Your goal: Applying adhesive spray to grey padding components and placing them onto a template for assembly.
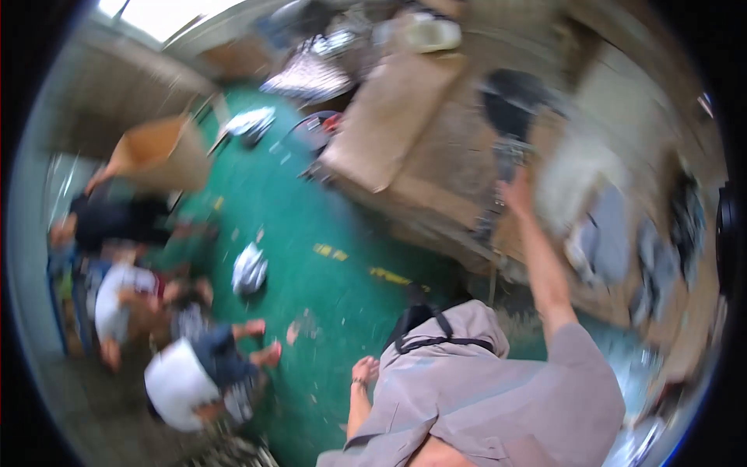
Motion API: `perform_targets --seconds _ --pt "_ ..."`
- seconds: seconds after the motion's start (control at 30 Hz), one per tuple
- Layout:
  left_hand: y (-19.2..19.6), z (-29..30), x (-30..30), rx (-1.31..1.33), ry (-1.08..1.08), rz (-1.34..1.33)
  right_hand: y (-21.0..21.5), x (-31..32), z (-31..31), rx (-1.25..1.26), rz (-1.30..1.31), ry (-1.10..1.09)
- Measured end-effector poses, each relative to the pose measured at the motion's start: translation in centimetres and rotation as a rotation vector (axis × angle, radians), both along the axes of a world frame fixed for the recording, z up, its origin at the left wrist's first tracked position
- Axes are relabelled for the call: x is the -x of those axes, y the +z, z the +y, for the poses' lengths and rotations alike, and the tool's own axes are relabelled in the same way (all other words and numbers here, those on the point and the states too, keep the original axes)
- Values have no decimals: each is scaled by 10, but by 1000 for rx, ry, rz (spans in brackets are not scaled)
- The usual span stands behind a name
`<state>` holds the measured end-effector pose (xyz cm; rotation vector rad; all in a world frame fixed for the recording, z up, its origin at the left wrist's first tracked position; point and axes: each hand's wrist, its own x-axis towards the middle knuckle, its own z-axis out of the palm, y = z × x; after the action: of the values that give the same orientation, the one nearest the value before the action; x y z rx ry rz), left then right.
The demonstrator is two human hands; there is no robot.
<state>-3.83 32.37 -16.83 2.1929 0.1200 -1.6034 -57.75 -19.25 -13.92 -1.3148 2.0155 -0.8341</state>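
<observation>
The whole picture is blurred by motion. My right hand is stretched out far ahead at the end of a bare forearm. It is at a grey metal frame below a dark round object, beside stacked cardboard boxes. I cannot tell whether it grips anything. My left hand hangs low at my side above the green floor, with a band on the wrist and the fingers loosely curled. Nothing shows in it. I wear a grey shirt with a black strap across it.
Several people sit or crouch on the floor at the left. A crumpled white bag lies on the green floor. A brown paper sack stands at the far left. Cluttered shelves and bags fill the right.
</observation>
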Motion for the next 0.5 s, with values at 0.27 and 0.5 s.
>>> perform_targets --seconds 0.27,0.5 --pt "52 41 103 -136 27 -29 -68 30 -71 -155 388 155" --pt "48 49 123 -119 146 15 -54 92 -59 23 149 -96"
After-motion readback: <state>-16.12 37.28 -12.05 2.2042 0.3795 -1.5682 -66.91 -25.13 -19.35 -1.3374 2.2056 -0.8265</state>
